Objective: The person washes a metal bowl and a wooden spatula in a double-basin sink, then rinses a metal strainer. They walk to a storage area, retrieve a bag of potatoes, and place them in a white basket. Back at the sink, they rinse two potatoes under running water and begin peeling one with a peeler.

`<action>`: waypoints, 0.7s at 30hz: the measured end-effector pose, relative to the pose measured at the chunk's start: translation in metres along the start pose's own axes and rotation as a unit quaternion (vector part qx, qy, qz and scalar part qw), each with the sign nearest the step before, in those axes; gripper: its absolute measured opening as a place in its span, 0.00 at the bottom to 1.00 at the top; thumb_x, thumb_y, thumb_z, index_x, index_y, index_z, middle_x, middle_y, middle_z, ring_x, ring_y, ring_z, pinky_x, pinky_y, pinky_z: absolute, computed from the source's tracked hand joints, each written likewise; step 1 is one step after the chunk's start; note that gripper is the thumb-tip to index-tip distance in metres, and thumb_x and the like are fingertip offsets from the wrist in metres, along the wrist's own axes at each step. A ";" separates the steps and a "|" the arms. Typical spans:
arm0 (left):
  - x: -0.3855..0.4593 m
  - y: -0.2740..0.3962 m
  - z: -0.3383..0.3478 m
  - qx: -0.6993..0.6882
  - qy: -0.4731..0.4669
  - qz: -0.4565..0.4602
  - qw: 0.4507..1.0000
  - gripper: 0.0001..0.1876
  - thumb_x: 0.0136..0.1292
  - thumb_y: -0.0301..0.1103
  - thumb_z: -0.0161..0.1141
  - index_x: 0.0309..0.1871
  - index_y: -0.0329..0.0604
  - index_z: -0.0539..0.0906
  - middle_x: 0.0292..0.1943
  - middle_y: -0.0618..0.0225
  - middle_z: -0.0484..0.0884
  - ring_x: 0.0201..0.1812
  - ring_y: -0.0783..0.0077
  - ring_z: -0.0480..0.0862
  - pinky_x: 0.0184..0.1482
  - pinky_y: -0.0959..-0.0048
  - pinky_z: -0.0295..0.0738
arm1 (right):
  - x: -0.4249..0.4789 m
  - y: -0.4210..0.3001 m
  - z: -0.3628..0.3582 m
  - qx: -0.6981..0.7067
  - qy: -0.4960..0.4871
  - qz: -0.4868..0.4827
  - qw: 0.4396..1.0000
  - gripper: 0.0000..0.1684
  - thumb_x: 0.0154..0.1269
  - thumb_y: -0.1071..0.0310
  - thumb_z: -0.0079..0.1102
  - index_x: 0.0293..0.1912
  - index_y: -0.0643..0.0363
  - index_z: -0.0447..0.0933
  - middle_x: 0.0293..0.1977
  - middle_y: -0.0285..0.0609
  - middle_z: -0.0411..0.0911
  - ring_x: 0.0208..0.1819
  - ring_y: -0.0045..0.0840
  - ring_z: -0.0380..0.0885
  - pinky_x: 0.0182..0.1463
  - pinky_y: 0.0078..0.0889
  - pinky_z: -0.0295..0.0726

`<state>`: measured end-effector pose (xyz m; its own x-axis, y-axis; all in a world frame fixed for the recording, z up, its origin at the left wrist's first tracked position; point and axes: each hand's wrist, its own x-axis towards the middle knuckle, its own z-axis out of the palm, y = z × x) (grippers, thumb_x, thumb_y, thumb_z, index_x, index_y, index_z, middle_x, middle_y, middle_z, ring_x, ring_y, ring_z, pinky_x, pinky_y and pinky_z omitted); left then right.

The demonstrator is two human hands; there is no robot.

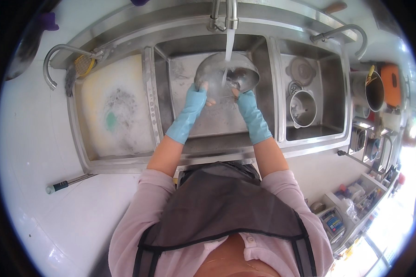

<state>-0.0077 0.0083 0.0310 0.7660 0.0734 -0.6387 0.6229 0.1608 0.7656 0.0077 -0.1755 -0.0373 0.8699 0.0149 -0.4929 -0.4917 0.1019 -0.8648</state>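
Note:
Both hands wear light blue gloves with bare fingers showing at the ends. A stainless steel bowl [208, 67] is held tilted in the middle basin of a steel sink [213, 117]. My left hand [199, 92] grips its left rim, and my right hand [242, 95] its lower right edge. Water from the central faucet [232, 19] runs into and over the bowl. Splashing and glare hide part of its inside and some of my fingertips.
Suds and a green object [111, 121] fill the left basin [90, 114]. In the right basin [329, 133] are a metal pot [303, 109] and a round lid-like piece [301, 71]. Curved faucets flank the sink. A large pot [362, 86] and an orange board [391, 85] stand at right.

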 end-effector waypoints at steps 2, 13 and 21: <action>0.012 -0.008 -0.007 0.069 0.021 0.145 0.987 0.26 0.56 0.31 0.51 0.59 0.36 0.61 0.33 0.57 0.79 0.23 0.67 0.80 0.22 0.74 0.73 | -0.002 -0.003 0.000 0.026 0.027 0.004 0.999 0.18 0.58 0.69 0.54 0.49 0.60 0.69 0.39 0.37 0.73 0.36 0.22 0.74 0.35 0.25 0.75; -0.003 0.024 -0.043 0.426 0.188 0.463 0.754 0.33 0.50 0.22 0.52 0.63 0.40 0.56 0.47 0.46 0.72 0.46 0.52 0.76 0.45 0.65 0.71 | -0.013 -0.081 -0.012 -0.494 -0.078 -0.206 0.841 0.33 0.56 0.77 0.48 0.62 0.54 0.56 0.51 0.48 0.69 0.49 0.35 0.72 0.53 0.28 0.69; -0.022 -0.008 -0.083 0.513 0.157 0.507 0.675 0.29 0.52 0.16 0.44 0.62 0.31 0.56 0.59 0.47 0.62 0.56 0.53 0.69 0.53 0.69 0.67 | 0.073 -0.160 0.055 -0.593 0.007 -0.297 0.749 0.31 0.56 0.60 0.51 0.57 0.63 0.59 0.40 0.50 0.75 0.42 0.40 0.75 0.44 0.39 0.73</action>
<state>-0.0425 0.0868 0.0326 0.9102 -0.1355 0.3915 -0.2904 -0.8827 0.3695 0.1524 -0.1358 0.0703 0.9520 0.3053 0.0196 0.2867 -0.8680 -0.4054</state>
